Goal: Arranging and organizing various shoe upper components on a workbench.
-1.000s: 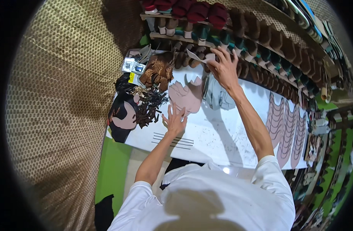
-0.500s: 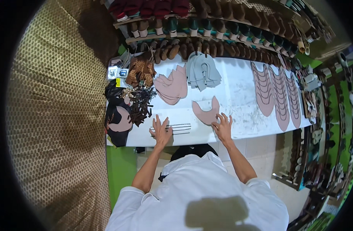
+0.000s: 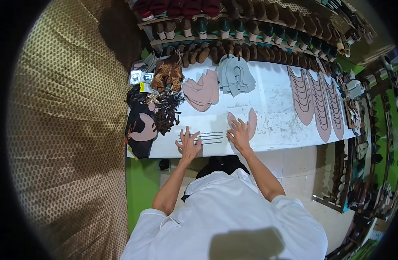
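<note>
Your right hand has shifted leftward from the right edge of the curved pink piece to cover its left and middle, fingers bent, though whether they pinch it cannot be told; your left hand spreads its fingers at the thin dark strips, contact unclear. Lying near the tabletop front edge, seemingly for easy reach, the piece looks flat and matte, its two horns pointing away from you.
</note>
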Demonstrator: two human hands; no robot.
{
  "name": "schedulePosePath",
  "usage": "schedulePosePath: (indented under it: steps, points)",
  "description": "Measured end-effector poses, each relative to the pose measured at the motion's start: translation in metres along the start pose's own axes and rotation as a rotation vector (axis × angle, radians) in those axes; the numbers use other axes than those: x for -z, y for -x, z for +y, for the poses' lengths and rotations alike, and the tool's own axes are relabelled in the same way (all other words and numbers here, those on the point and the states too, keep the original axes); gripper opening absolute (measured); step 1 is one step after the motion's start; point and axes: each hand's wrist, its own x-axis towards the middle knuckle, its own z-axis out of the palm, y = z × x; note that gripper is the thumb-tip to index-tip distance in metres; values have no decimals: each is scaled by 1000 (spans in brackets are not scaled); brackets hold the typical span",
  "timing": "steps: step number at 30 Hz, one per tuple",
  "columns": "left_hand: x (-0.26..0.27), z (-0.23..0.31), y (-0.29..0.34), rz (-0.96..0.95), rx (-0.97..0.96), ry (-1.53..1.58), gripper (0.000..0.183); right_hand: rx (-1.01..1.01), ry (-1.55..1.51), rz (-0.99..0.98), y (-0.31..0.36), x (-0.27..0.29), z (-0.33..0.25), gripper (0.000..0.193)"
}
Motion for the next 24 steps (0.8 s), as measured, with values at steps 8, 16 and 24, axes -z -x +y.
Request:
schedulePosePath:
  steps: [8,16,24]
  points:
    - [3,6,-5,15,-59,-5,40,96,92,-138,-22,-16,-14,7]
    - [-13,42,-36,-118,-172,-10,44,192,156,-107,-26,-23,-9,13]
    - [-32,83,-65,-434,-329,12,32,123,159,-22,-17,12,17,17]
